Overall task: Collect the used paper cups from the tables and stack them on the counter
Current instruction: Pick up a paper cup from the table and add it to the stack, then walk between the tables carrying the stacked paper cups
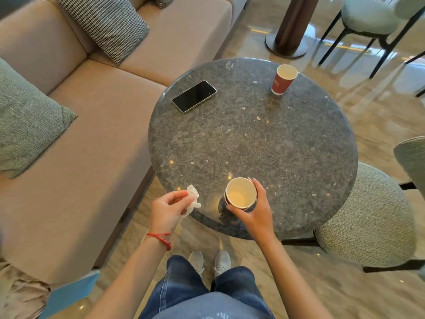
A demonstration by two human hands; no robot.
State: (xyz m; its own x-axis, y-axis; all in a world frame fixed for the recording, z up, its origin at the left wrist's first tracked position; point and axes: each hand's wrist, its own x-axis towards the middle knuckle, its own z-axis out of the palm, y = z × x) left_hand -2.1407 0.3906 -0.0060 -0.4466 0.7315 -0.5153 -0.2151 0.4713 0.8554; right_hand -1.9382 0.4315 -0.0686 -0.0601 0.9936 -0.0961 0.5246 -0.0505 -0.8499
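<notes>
Right hand: the right hand (255, 210) has its fingers curled round a red paper cup (241, 195), held over the near edge of the round stone table (253, 143); the cup looks empty.
Left hand: the left hand (169, 209) pinches a crumpled tissue (193, 199) between thumb and fingertips.
Second cup: another red cup (283, 79) stands upright at the far side, well apart from the phone (194, 96).
Advice: she should probably reach across with the held cup and nest it straight, not tilted, without squeezing the thin wall.
</notes>
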